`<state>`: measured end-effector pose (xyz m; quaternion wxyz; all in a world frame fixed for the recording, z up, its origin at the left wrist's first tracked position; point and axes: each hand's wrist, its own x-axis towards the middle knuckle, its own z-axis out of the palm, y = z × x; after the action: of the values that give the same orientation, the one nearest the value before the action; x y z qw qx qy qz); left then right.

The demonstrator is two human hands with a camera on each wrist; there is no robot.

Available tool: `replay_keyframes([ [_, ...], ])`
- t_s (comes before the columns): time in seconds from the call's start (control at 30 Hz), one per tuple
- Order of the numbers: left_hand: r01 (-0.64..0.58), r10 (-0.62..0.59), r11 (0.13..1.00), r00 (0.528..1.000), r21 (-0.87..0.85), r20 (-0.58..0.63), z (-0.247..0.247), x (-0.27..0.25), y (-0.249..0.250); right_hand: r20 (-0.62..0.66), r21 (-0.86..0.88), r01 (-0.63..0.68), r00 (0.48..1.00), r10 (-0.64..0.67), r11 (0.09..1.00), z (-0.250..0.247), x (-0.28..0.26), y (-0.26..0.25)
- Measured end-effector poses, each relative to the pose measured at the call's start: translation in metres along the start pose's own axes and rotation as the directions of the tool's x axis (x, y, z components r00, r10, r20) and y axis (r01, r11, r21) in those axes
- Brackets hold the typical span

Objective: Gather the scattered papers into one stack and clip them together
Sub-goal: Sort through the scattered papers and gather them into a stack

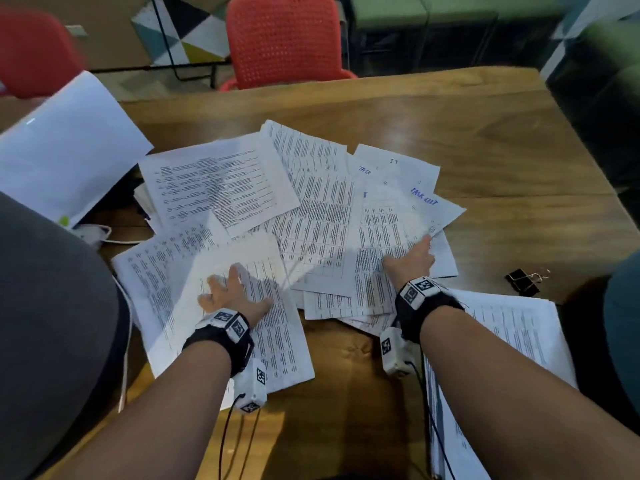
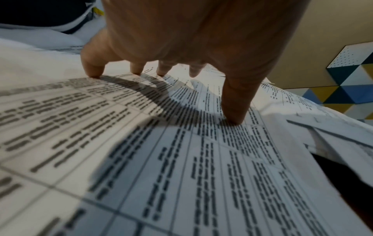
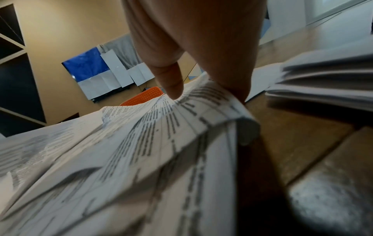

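Note:
Many printed sheets (image 1: 311, 216) lie scattered and overlapping across the middle of the wooden table (image 1: 467, 112). My left hand (image 1: 232, 292) presses on a near-left sheet (image 1: 270, 344) with its fingers spread. In the left wrist view the left hand (image 2: 181, 47) stands on its fingertips (image 2: 234, 115) on that sheet (image 2: 141, 151). My right hand (image 1: 412, 259) holds the right side of the spread. Its wrist view shows the right hand (image 3: 212, 63) pinching several curled sheet edges (image 3: 201, 108), thumb on top. A black binder clip (image 1: 523, 281) lies on the table to the right of that hand.
A separate pile of printed sheets (image 1: 512, 341) sits at the near right under my right forearm, also seen as the pile (image 3: 333, 83). A large white sheet (image 1: 69, 143) overhangs the left. Red chairs (image 1: 287, 39) stand behind the table. The far right of the table is bare wood.

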<state>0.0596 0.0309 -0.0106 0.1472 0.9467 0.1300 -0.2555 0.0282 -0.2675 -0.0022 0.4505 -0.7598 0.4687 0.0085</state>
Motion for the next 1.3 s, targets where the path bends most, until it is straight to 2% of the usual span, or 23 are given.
replay_keyframes([
  [0.13,0.029,-0.031,0.998,0.999,-0.053,-0.036,-0.005,0.001,-0.002,0.109,0.025,0.02,0.994,-0.023,0.999,0.008,-0.012,0.003],
  [0.2,0.055,-0.061,0.994,0.996,-0.089,-0.062,-0.008,0.002,-0.004,0.154,-0.028,0.032,0.988,-0.028,0.999,0.011,-0.019,0.005],
  [0.4,0.103,-0.106,0.993,0.992,-0.053,-0.067,-0.01,-0.001,-0.018,0.333,-0.186,0.146,0.94,-0.077,0.972,0.01,-0.045,0.018],
  [0.57,0.142,-0.146,0.988,0.987,-0.053,-0.064,-0.009,-0.014,-0.031,0.377,-0.23,0.205,0.92,-0.107,0.951,0.005,-0.068,0.022],
  [0.73,0.135,-0.136,0.99,0.99,-0.045,-0.038,-0.011,-0.026,-0.052,0.432,-0.364,0.222,0.901,-0.047,0.905,0.001,-0.089,0.028],
  [0.83,0.14,-0.143,0.989,0.988,-0.051,-0.052,-0.012,-0.031,-0.066,0.46,-0.521,0.286,0.888,-0.018,0.804,-0.006,-0.097,0.027],
  [0.9,0.147,-0.148,0.989,0.987,-0.032,-0.063,-0.014,-0.032,-0.074,0.44,-0.632,0.324,0.898,-0.018,0.704,-0.008,-0.099,0.025],
  [1.0,0.163,-0.162,0.987,0.984,0.005,-0.074,-0.017,-0.032,-0.086,0.386,-0.728,0.308,0.922,-0.005,0.612,-0.009,-0.101,0.019],
  [1.1,0.179,-0.174,0.982,0.981,0.059,-0.088,-0.021,-0.031,-0.094,0.309,-0.841,0.321,0.946,-0.1,0.436,-0.012,-0.105,0.01],
  [1.2,0.2,-0.197,0.979,0.978,0.034,-0.072,-0.025,-0.028,-0.101,0.269,-0.899,0.326,0.938,-0.218,0.292,-0.011,-0.112,-0.001],
  [1.3,0.208,-0.209,0.977,0.977,-0.044,-0.043,-0.026,-0.023,-0.109,0.219,-0.929,0.272,0.951,-0.219,0.25,-0.003,-0.116,-0.006],
])
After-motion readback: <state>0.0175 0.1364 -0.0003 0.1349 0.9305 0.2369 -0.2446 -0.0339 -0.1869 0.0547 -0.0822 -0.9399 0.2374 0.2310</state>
